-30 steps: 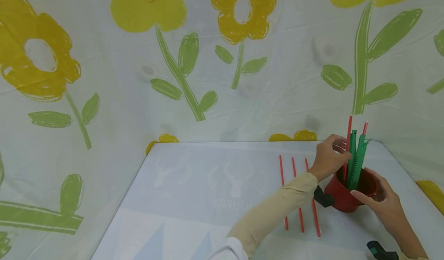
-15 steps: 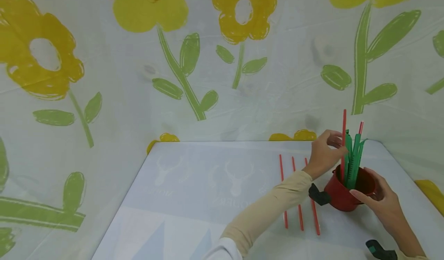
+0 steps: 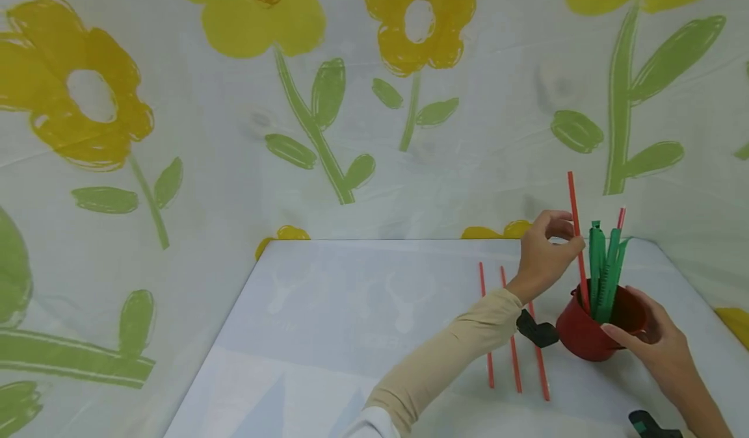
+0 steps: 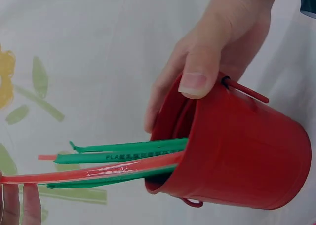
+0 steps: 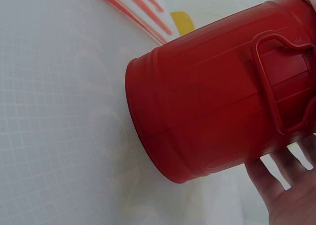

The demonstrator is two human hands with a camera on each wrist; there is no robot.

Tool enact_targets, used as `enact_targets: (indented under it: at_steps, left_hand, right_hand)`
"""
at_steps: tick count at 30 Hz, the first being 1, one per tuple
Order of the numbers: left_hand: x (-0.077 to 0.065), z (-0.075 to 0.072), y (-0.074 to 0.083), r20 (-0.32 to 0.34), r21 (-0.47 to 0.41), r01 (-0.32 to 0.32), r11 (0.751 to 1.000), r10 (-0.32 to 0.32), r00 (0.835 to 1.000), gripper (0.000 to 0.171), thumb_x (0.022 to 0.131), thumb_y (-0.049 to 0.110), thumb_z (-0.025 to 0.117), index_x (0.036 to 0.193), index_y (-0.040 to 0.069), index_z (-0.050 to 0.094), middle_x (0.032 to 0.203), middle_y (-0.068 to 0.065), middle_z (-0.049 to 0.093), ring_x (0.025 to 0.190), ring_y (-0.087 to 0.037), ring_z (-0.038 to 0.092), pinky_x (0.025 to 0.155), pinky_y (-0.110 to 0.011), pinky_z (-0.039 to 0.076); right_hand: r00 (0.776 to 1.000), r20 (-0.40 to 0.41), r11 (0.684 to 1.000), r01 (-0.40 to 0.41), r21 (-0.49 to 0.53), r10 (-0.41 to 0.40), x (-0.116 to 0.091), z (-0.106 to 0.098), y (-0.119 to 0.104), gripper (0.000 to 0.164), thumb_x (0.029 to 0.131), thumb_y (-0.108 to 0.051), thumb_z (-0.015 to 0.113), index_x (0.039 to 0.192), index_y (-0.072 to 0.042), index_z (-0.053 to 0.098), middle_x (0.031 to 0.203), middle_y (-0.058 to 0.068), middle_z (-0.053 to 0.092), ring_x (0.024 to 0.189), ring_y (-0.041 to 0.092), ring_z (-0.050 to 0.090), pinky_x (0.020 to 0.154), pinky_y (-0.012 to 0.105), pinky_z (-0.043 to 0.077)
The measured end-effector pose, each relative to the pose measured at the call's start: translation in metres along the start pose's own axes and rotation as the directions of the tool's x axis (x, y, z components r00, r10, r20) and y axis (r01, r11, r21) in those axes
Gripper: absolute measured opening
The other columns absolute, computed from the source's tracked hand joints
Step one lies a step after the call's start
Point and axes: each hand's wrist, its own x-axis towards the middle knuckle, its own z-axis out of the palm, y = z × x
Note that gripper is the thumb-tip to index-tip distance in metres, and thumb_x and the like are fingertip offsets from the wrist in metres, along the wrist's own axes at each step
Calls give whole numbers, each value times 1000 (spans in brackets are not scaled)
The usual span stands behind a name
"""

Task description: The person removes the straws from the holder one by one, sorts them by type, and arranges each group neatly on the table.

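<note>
My left hand (image 3: 544,253) pinches a red straw (image 3: 576,210) between thumb and fingers. The straw's lower end is inside a small red metal bucket (image 3: 582,334); a glossy clear wrapper shows on it in the left wrist view. Several green-wrapped straws (image 3: 603,275) stand in the bucket beside it, with a red tip (image 3: 621,217) rising among them. At the bucket's right side, my right hand (image 3: 661,340) grips the rim, its thumb on the near edge. In the right wrist view, its fingers (image 5: 269,180) lie along the bucket's wall, below a wire handle (image 5: 269,87).
Three red straws (image 3: 515,360) lie roughly parallel on the white table (image 3: 328,308), left of the bucket and partly under the left forearm. Black wrist devices (image 3: 537,331) sit at both wrists. A flower-printed sheet (image 3: 468,184) hangs behind the table.
My left hand has drawn the red straw upward and to the left, away from the green-wrapped ones, and it now leans left. The right hand keeps its hold on the bucket.
</note>
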Motion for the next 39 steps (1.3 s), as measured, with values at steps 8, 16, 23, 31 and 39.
enact_targets:
  at_steps: [8,16,23,31,39]
  left_hand:
    - [7,-16,14,-13,-45,-91,995,90,996,33,85,-2,64,116,7,55,96,-7,63,85,2,56,71,-10,49]
    - [3,-43,54,-28,-94,-139,986,137,990,28,85,-6,59,113,-2,53,96,-16,62,84,-1,57,72,-13,52]
    - [-3,-61,78,5,-136,-130,982,132,991,28,87,-7,58,114,-6,51,99,-20,60,85,0,57,75,-15,52]
    - [-8,-73,79,17,-155,-112,981,116,993,28,87,-7,58,115,-6,51,99,-20,59,85,4,53,79,-15,50]
    - [-9,-76,48,45,-211,-23,977,33,998,32,87,-4,60,117,3,53,96,-12,59,80,2,55,68,-20,55]
  right_hand:
    - [1000,-9,1000,-15,3,15,-1,1,-2,84,88,-29,68,151,-33,13,151,13,24,131,31,26,61,5,45]
    - [1000,-19,1000,-14,-5,14,-1,2,-1,84,87,-29,68,151,-34,13,151,13,24,128,31,27,61,5,45]
    - [999,-32,1000,-15,-12,14,0,3,-1,84,87,-29,68,151,-33,13,151,15,24,129,33,27,62,4,44]
    - [999,-36,999,-17,-27,16,1,4,-1,86,87,-30,69,151,-33,12,152,18,22,127,38,26,59,5,45]
    - [999,-31,998,-28,-53,27,2,4,3,88,86,-34,68,151,-35,9,150,21,22,121,40,28,58,9,48]
